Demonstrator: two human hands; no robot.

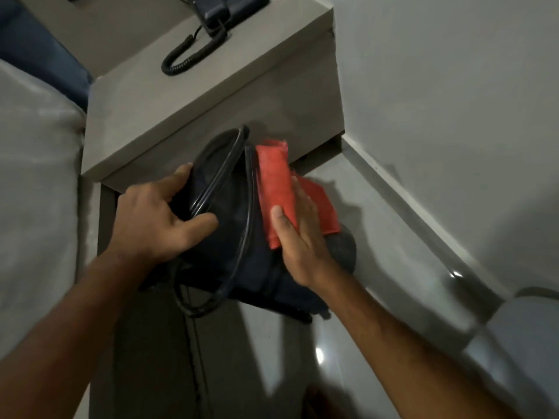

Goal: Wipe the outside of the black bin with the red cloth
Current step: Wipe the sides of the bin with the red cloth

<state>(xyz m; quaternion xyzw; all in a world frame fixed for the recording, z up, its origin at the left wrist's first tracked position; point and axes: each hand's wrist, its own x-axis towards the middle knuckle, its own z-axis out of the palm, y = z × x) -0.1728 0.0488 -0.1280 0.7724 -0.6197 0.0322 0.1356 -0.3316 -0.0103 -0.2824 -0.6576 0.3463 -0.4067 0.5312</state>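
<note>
The black bin (236,237) sits tilted on the floor in front of a grey bedside cabinet, its round rim facing up and left. My left hand (154,219) grips the rim, thumb inside the opening and fingers over the outer edge. The red cloth (276,189) is folded against the bin's right outer wall. My right hand (298,234) lies flat on the cloth and presses it to the wall, thumb on the near side. Part of the cloth hangs out behind my fingers.
The grey cabinet (211,95) carries a dark telephone (217,7) with a coiled cord (187,55). A bed edge (36,176) lies to the left. A white wall (453,116) and skirting run along the right. A thin black cable (193,343) trails on the glossy floor.
</note>
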